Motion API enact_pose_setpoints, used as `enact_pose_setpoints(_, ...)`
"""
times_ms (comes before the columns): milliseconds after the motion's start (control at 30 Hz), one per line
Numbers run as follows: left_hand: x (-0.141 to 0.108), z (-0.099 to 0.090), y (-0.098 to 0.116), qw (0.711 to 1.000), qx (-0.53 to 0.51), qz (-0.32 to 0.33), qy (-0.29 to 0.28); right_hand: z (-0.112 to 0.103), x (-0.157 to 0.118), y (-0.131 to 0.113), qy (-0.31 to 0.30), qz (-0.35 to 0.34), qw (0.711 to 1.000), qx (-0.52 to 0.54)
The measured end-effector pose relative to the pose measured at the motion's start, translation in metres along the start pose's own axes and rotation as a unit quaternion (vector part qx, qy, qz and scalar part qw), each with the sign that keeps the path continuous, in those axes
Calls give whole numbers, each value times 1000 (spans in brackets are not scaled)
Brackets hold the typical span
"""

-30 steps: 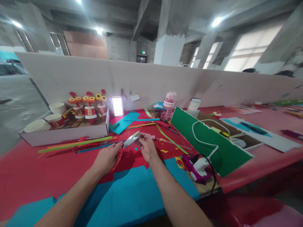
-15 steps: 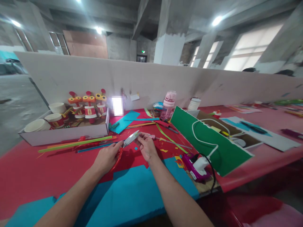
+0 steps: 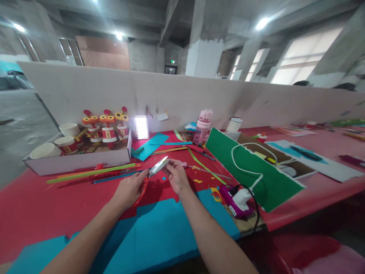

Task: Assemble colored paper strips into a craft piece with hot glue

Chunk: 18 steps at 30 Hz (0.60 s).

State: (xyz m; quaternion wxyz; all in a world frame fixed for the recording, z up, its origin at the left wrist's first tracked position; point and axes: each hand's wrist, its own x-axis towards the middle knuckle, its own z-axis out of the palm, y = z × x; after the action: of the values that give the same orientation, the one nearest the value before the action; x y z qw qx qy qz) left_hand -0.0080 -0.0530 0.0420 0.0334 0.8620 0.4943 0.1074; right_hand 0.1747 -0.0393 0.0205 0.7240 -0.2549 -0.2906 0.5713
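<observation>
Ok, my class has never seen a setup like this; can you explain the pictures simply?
There is no machine here: a person is working bare-handed, seen from one camera worn on the head, looking forward and down. The left hand holds red-handled scissors. The right hand is near their tips; whether it pinches something small is hard to tell. On the red-covered table lie blue sheets, a shallow white box of paper cups and figures, a green-sided box and a purple power strip.
</observation>
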Motion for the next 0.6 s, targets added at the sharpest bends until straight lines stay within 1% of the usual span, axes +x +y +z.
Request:
enact_pose_setpoints(467,2,4,-2,999,37,0,8,-3,1,2,-6,1,1000,-3)
enact_pose_setpoints(600,2,4,-3,999,47,-4,15,-3,1,2,2,4,1000,-2)
